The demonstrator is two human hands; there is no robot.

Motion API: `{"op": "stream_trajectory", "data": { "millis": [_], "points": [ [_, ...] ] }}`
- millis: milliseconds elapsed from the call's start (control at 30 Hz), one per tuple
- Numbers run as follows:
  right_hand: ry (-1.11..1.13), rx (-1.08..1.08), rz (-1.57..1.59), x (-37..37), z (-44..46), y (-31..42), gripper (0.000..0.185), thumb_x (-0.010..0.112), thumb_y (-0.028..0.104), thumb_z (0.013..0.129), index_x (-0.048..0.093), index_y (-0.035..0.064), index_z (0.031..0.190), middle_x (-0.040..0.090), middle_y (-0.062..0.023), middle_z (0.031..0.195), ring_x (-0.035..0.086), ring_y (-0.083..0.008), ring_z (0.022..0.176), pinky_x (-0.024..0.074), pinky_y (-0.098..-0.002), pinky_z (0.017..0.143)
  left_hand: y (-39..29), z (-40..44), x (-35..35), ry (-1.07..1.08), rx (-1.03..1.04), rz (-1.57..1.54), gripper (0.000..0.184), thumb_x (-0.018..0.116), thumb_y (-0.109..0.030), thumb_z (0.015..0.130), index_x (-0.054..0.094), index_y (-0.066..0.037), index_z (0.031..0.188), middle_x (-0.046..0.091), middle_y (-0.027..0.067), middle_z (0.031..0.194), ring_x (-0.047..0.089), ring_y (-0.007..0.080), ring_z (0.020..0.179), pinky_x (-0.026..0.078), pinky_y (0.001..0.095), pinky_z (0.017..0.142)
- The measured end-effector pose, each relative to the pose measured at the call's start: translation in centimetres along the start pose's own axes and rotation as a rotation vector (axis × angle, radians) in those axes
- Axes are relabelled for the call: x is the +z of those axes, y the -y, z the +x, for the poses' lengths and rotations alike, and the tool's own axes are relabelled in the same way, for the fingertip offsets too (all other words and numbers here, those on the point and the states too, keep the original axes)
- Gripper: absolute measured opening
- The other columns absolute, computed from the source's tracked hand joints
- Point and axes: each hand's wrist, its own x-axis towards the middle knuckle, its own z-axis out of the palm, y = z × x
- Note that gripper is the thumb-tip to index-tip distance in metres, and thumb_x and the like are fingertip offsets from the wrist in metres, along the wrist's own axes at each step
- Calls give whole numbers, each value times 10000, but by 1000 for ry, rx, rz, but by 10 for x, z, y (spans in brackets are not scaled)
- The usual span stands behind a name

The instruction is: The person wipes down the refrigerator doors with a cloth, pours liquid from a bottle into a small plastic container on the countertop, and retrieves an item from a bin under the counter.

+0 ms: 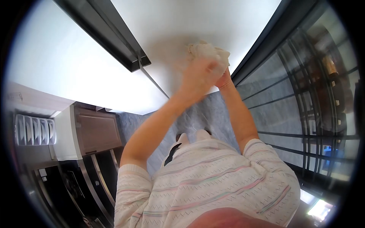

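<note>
A crumpled cream cloth (208, 50) is bunched up in front of the white door panel, held by my right hand (223, 79). The fingers of that hand are mostly hidden behind the cloth. My left hand (199, 74) is over the near side of the cloth and smeared by motion. Whether its fingers grip the cloth I cannot tell. Both arms stretch forward, and the hands are close together. Behind them is the tall white door panel (171, 19), with a soft shadow around the cloth.
Dark recessed handle strip (114, 41) divides the white panels at the left. A glazed, dark-barred door (292, 87) stands close at the right. Grey marbled floor (203, 110) lies below. A wooden cabinet (97, 129), dark oven fronts (72, 186) and a rack of plates (36, 130) are at the left.
</note>
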Motion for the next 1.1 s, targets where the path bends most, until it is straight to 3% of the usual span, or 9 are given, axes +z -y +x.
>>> {"op": "stream_trajectory", "data": {
  "millis": [100, 200, 467, 533, 600, 733, 833, 967, 1100],
  "points": [
    [14, -7, 47, -3, -2, -7, 388, 503, 265, 886, 452, 55, 1208, 513, -94, 1195, 525, -215, 1044, 455, -343, 876, -1, -17, 8, 171, 238, 12, 169, 637, -111, 748, 652, -69, 911, 596, 103, 872, 586, 242, 752, 468, 339, 650],
    [25, 42, 62, -1, -9, -6, 373, 492, 272, 886, 455, 64, 1194, 521, -88, 1174, 528, -219, 1039, 455, -346, 872, 24, 0, -40, -83, -266, -88, 241, 649, -126, 787, 642, -67, 1020, 617, 57, 886, 580, 85, 717, 470, 242, 564],
    [291, -50, -521, -13, -1, -9, 337, 465, 291, 888, 462, 85, 1155, 543, -74, 1118, 535, -229, 1025, 452, -352, 860, 73, 2, -74, 70, -578, -702, 332, 608, -250, 847, 602, 38, 1011, 630, 68, 865, 602, 145, 805, 483, 291, 716],
    [175, 192, -201, -23, -6, -9, 402, 459, 288, 911, 432, 82, 1255, 539, -78, 1130, 532, -219, 1035, 451, -341, 866, 72, 7, -81, 22, -564, -657, 290, 593, -250, 859, 608, 20, 962, 630, 69, 857, 599, 147, 793, 486, 296, 703],
    [-371, 554, 316, -22, -13, -10, 377, 550, 246, 869, 484, 138, 1224, 588, -24, 972, 568, -182, 918, 468, -294, 743, 62, 9, -81, -57, -602, -730, 243, 576, -229, 865, 598, 6, 923, 619, 65, 856, 591, 143, 755, 486, 291, 682],
    [166, 512, 311, -34, -18, -22, 548, 483, 295, 920, 275, 93, 1385, 573, -73, 1092, 563, -182, 982, 473, -350, 838, 69, 12, -80, -88, -639, -676, 271, 592, -227, 846, 586, 15, 966, 608, 68, 867, 593, 151, 762, 487, 293, 669],
    [38, 536, -106, 13, -19, -15, 561, 602, 191, 859, 353, 92, 1351, 578, -49, 1014, 573, -123, 872, 477, -297, 780, 71, 16, -83, 70, -553, -297, 309, 643, -208, 794, 584, 24, 989, 605, 76, 848, 597, 162, 769, 486, 297, 656],
    [-68, 261, -756, 35, 4, 25, 372, 621, 147, 835, 525, 66, 1185, 574, -48, 1000, 558, -110, 833, 467, -270, 748, 42, 16, -101, 104, -337, 301, 340, 700, -132, 702, 601, 5, 997, 601, 100, 842, 600, 179, 755, 481, 303, 641],
    [-76, -446, -914, 107, 47, 84, 275, 641, 111, 805, 580, 70, 1070, 599, -24, 935, 552, -94, 771, 454, -264, 671, -7, 46, -132, -457, 107, 573, 304, 698, -82, 666, 636, -40, 960, 586, 109, 875, 588, 194, 715, 477, 306, 638]
  ]
}}
